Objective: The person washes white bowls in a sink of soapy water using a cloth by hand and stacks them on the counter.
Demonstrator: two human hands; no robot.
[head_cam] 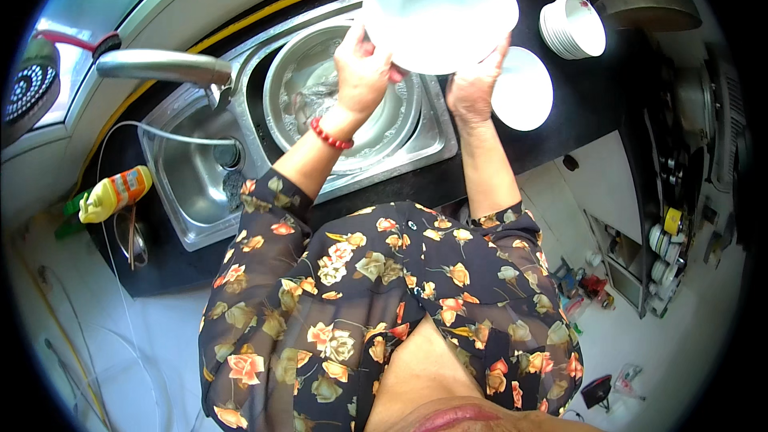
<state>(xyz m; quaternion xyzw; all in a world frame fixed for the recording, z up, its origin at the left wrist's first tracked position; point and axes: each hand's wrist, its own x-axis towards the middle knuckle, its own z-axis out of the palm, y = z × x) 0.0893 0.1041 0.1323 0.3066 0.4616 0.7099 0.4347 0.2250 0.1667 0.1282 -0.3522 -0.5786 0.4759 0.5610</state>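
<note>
A white plate or shallow bowl (pixel 441 12) is held up by both of my hands, over the right rim of the sink and the counter. My left hand (pixel 364 69) grips its lower left edge; a red bead bracelet circles that wrist. My right hand (pixel 477 87) holds its lower right edge. Below my left hand, a large metal basin (pixel 393 132) with sudsy water and submerged dishes sits in the sink's larger bowl. Right of my right hand lies another white plate (pixel 523 90) on the dark counter, with a stack of white bowls (pixel 573 27) beyond it.
A metal faucet (pixel 162 66) reaches over the smaller sink bowl (pixel 198 174), which holds a drain hose and a dark scouring pad (pixel 233 189). A yellow detergent bottle (pixel 117 193) lies left of the sink. A round pan or lid (pixel 651 9) is at the far right.
</note>
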